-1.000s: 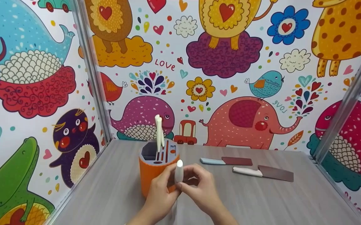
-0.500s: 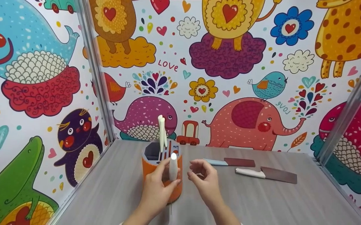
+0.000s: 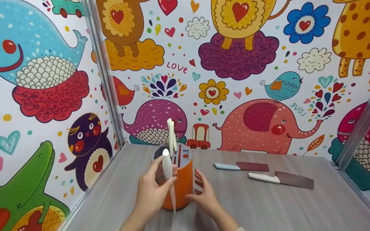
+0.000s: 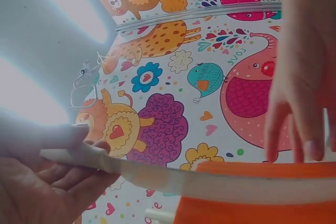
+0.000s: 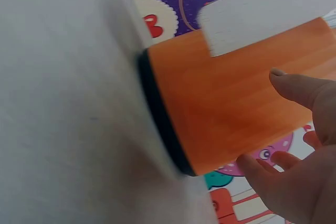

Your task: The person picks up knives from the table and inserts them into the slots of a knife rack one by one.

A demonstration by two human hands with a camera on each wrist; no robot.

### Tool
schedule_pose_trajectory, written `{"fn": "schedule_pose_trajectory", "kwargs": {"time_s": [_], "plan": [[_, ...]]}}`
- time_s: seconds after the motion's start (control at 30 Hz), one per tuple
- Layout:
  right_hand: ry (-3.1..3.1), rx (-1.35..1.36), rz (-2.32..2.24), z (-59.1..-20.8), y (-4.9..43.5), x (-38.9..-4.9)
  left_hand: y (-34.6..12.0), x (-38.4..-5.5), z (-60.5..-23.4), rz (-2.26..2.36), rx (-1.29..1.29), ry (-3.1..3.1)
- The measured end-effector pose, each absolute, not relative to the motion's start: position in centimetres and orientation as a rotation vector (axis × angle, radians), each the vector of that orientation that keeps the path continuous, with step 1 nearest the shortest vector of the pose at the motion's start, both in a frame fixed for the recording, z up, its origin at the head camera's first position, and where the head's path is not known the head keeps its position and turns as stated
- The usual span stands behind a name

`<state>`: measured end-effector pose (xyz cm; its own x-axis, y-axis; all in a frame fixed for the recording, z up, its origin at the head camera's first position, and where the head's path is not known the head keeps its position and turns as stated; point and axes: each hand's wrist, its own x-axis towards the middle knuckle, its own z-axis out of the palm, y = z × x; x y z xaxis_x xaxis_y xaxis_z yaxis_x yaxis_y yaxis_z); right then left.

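My left hand [image 3: 151,184] grips a kitchen knife [image 3: 167,165] by its white handle, the blade pointing down in front of an orange knife holder [image 3: 184,183]. In the left wrist view the pale blade [image 4: 252,188] crosses the orange side. To the holder's right is my right hand [image 3: 206,194], fingers spread and slightly bent around its side; whether they touch it is hard to tell. In the right wrist view the holder's dark base [image 5: 163,114] stands on the table. White handles [image 3: 171,134] of other utensils stick up from the slotted grey top.
Two wide-bladed knives lie on the grey wood-grain table [image 3: 252,211] to the right: one with a pale blue handle [image 3: 226,166], one, nearer, with a white handle [image 3: 263,177]. Cartoon-printed walls [image 3: 242,93] enclose the back and sides.
My left hand has carried the knife leftward. The right hand has come away from the knife and moved beside the holder. The head view has shifted slightly.
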<state>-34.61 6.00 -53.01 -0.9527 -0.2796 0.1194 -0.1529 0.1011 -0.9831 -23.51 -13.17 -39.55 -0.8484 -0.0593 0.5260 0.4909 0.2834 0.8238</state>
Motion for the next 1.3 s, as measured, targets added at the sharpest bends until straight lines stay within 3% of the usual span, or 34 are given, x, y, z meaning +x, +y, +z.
{"fn": "schedule_pose_trajectory", "kwargs": {"time_s": [0.47,0.93,1.3], "plan": [[2.296,-0.347,-1.909,-55.3,3.8,-36.0,-13.9,-21.5,-37.4,-1.714,-0.306,-1.987],[2.29,-0.33,-1.896,-55.8,4.6,-36.2,-13.8,-20.5,-33.1,-1.497,-0.516,-1.704],[2.27,-0.269,-1.904,-55.9,4.4,-36.3,-13.4,-23.5,-32.1,-1.445,-0.607,-1.586]]}}
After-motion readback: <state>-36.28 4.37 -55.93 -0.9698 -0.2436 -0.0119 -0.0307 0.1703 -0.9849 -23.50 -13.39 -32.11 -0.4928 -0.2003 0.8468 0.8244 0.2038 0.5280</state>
